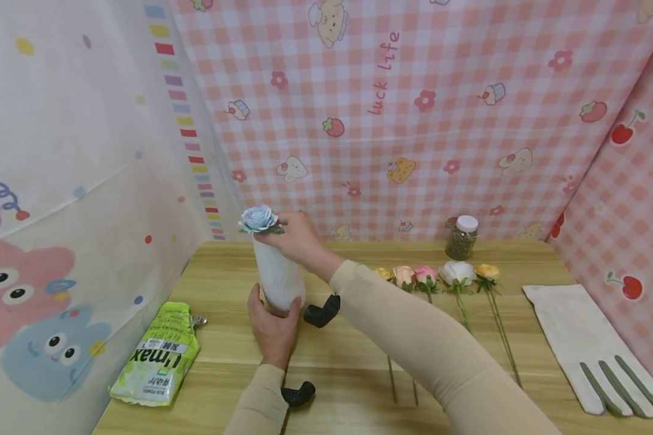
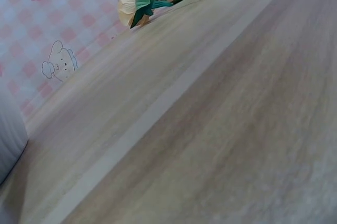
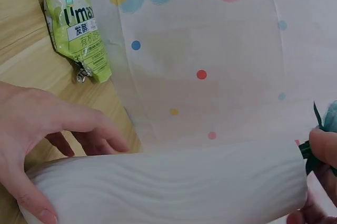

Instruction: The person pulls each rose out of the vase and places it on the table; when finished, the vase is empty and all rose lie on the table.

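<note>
A white ribbed vase (image 1: 280, 275) stands on the table, and its edge shows at the left of the left wrist view. Around its lower part curls my left hand (image 1: 274, 329), thumb on one side and fingers on the other. At the mouth, my right hand (image 1: 299, 238) pinches a pale blue artificial rose (image 1: 258, 217) just beneath the bloom. The right wrist view shows the rose's green base (image 3: 308, 153) between my fingers, right at the vase rim. The rest of its stem is hidden inside the vase.
Several artificial roses, among them a white one (image 1: 457, 273), lie right of centre, partly behind my right sleeve. A lidded glass jar (image 1: 461, 238) stands at the back. White gloves (image 1: 582, 338) lie at right, a green bag (image 1: 160, 356) with a clip at left. Patterned cloths hang behind and beside the table.
</note>
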Demonstrator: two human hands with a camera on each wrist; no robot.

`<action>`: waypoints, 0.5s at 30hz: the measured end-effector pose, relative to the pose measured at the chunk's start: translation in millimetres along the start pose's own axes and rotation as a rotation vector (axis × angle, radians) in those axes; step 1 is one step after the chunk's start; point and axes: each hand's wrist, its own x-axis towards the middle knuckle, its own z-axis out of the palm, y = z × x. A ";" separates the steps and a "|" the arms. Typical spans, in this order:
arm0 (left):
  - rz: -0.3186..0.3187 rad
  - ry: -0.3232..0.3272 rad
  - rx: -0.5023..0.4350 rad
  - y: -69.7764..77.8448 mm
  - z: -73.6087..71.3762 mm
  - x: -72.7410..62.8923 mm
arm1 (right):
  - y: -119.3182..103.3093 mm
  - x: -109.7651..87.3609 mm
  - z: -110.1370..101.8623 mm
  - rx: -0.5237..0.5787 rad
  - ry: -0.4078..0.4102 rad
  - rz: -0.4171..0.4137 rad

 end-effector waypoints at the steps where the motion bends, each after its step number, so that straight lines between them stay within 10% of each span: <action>1: 0.024 0.011 0.006 0.0 -0.1 0.1 | -0.8 -0.6 -1.0 0.004 0.022 0.002; 15: 0.115 0.031 -0.009 -1.6 0.5 0.5 | 10.6 -4.7 -11.6 -0.001 0.030 -0.211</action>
